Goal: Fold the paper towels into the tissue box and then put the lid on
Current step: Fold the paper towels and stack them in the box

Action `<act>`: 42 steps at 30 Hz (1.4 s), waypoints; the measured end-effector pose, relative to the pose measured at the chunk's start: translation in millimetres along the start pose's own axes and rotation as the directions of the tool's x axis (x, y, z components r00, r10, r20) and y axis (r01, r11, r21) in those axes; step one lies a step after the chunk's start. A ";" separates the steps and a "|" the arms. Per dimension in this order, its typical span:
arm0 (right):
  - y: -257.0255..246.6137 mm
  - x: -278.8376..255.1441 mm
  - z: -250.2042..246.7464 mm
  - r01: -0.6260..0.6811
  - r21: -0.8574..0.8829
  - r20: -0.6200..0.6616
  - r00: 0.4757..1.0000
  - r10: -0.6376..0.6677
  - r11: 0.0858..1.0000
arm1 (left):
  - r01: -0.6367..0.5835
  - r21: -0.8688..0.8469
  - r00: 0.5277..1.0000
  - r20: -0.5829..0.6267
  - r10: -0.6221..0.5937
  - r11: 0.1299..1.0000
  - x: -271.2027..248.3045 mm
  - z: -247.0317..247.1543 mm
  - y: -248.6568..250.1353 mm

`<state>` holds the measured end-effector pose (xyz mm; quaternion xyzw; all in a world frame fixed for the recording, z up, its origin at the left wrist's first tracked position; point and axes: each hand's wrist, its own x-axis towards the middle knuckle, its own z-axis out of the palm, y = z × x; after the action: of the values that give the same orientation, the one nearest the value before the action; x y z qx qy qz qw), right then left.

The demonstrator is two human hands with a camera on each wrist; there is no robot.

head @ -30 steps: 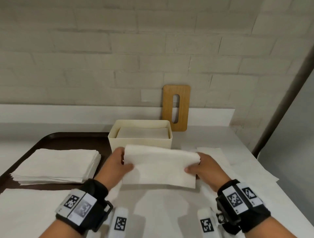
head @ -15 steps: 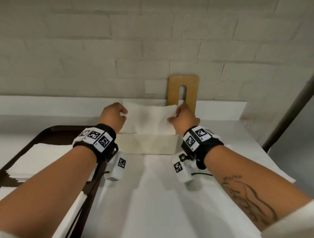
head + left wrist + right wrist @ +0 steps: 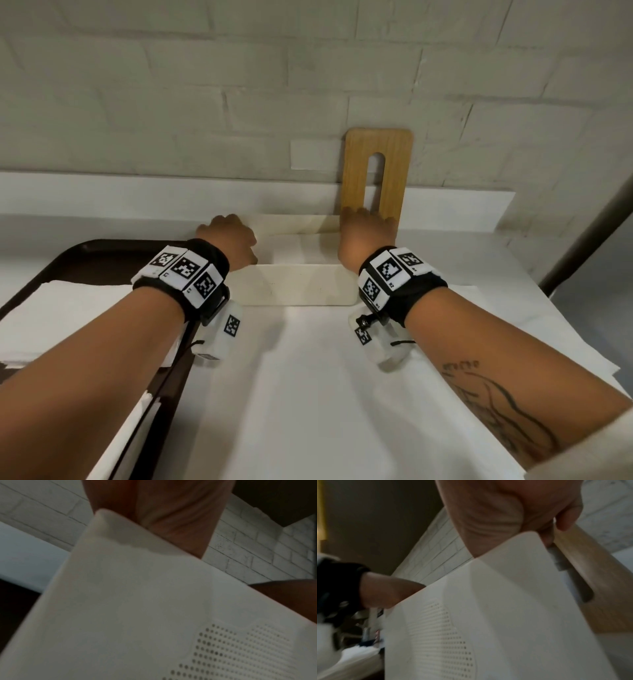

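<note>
Both the left hand [image 3: 228, 240] and right hand [image 3: 363, 237] reach down into the tissue box [image 3: 298, 284] on the tabletop, fingers hidden, apparently pressing a paper towel [image 3: 296, 247] in, while the lid [image 3: 376, 171] leans unused against the far wall.

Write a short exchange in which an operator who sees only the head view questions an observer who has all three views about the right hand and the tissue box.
Operator: In the head view the right hand hides its own fingers behind the box. Do they reach the wooden lid?
Observer: The right wrist view shows one fingertip past the box's corner, seemingly against the lid's edge.
Operator: Is the box's front wall plain?
Observer: No. The left wrist view shows a patch of small dots on it.
</note>
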<state>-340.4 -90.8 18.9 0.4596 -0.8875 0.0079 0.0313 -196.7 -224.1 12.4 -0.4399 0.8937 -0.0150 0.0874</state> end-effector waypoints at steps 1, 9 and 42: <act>-1.7 -1.1 -0.6 0.012 -0.045 -0.035 0.999 -0.014 0.999 | -0.016 0.078 0.999 -0.036 0.019 0.997 -0.5 -1.0 0.6; -41.2 16.2 10.8 0.183 0.289 0.171 0.956 -0.239 0.940 | -0.211 -0.248 0.977 -0.055 0.204 0.945 2.6 6.0 36.1; 196.2 -151.6 19.8 -0.424 0.444 0.150 0.904 0.401 0.789 | -0.371 -0.593 0.901 -0.045 0.431 0.715 -114.3 17.2 153.0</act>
<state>-414.3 145.3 -7.5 0.2487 -0.9383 0.2166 -0.1037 -245.3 -39.3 -4.0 -0.2408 0.9221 0.3028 -0.0088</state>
